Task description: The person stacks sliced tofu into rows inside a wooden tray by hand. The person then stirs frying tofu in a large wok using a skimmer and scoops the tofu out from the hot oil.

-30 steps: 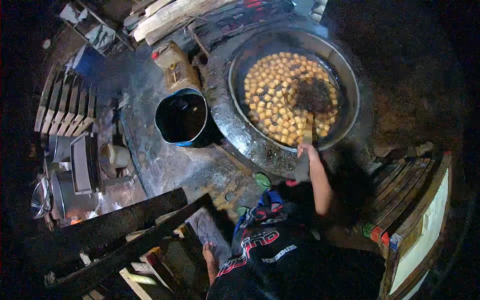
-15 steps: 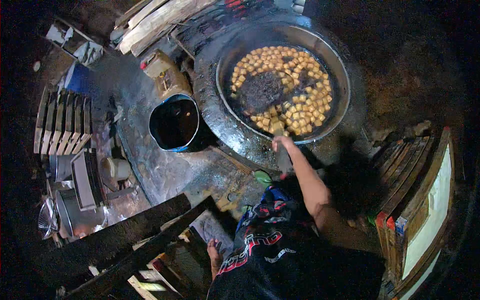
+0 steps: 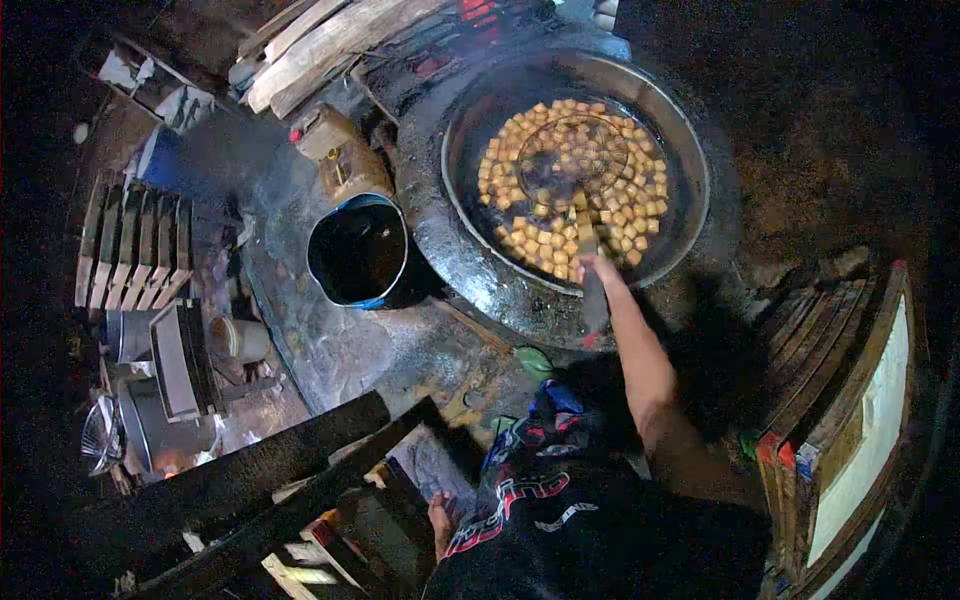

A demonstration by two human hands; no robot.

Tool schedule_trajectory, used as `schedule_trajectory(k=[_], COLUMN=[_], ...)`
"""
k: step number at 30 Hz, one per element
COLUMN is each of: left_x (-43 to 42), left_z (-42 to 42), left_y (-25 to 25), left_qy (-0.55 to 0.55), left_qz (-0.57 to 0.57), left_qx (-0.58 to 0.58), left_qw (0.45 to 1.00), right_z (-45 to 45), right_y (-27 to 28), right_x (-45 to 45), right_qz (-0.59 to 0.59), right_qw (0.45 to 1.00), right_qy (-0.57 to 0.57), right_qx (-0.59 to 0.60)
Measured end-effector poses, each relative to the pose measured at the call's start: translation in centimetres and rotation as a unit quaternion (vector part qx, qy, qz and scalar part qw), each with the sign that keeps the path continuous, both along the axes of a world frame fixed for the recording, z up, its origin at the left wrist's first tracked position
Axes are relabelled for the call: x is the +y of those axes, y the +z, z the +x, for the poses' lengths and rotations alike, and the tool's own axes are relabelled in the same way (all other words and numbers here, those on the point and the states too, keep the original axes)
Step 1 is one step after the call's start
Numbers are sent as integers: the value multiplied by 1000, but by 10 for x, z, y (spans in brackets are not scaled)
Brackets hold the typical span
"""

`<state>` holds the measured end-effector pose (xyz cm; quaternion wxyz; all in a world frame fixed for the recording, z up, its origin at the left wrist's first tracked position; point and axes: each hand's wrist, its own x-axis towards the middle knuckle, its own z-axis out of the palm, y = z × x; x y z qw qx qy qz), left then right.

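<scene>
My right hand [image 3: 596, 268] is wrapped round the long handle of a wire skimmer [image 3: 575, 150]. Its round mesh lies among the golden-brown fried cubes [image 3: 625, 215], with some showing through or on it. The cubes float in dark oil inside a large, wide metal pan [image 3: 697, 190]. Low in the view, my left hand [image 3: 440, 518] hangs beside my shirt, close to a grey flat board [image 3: 432, 465]. Its fingers look loosely apart, and I see nothing in them.
Left of the pan stands a dark open bucket [image 3: 358, 255], with a yellowish jerrycan [image 3: 345, 150] behind. Firewood logs [image 3: 335, 50] lie at the top. Stacked wooden frames [image 3: 835, 420] stand on the right. Dark beams [image 3: 260, 455] run along the lower left, near metal pots [image 3: 165, 425].
The skimmer's mesh has moved from the pan's left side to its upper middle, and cubes now show through it. My right hand has shifted slightly right. My left hand stays low beside my shirt.
</scene>
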<state>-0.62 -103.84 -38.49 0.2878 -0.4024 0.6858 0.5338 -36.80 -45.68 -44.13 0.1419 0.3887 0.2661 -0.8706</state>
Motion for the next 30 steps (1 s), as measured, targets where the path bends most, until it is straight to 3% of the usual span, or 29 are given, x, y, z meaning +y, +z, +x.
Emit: schedule_trajectory(k=[2, 4, 6, 9, 12, 14, 16, 18, 20, 21, 23, 26, 28, 30], left_x=[15, 22, 24, 34, 43, 45, 42, 38, 31, 31, 32, 37, 9, 5], left_z=[-4, -15, -18, -21, -21, -22, -30, -35, -39, -42, -45, -40, -7, 4], left_y=[19, 35, 46, 54, 49, 48, 46, 44, 43, 43, 41, 43, -8, -16], left_qy=[189, 143, 231, 184, 208, 227, 156, 175, 55, 53, 205, 212, 198, 177], left_qz=[35, -14, 9, -8, -8, 8, 23, 22, -22, -22, 8, 3, 28, 53], left_qx=[-15, -13, -15, 8, -21, -43, -48, -47, -16, -14, -13, 3, 14, 23], left_qw=[981, 990, 973, 983, 978, 973, 986, 983, 998, 998, 979, 977, 980, 982], right_z=[-29, -52, -58, -45, -37, -43, -59, -65, -69, -70, -65, -14, 16, 35], right_y=[-27, -22, -15, -5, 30, 27, 12, 35, 47, 46, 42, 50, 42, 47], right_x=[13, 3, -10, -27, -59, -61, -57, -60, -62, -63, -62, -46, -33, -17], right_qz=[101, 73, 46, 99, 97, 14, 0, 58, 116, 97, 78, 43, -66, -44], right_qw=[990, 996, 999, 992, 993, 997, 992, 993, 989, 992, 994, 995, 995, 992], right_qy=[94, 39, -13, 43, 16, 24, 92, 83, 78, 47, 20, 23, -39, -49], right_qx=[29, 17, 1, 61, 65, 73, 87, 64, 40, 58, 77, 92, 61, 104])
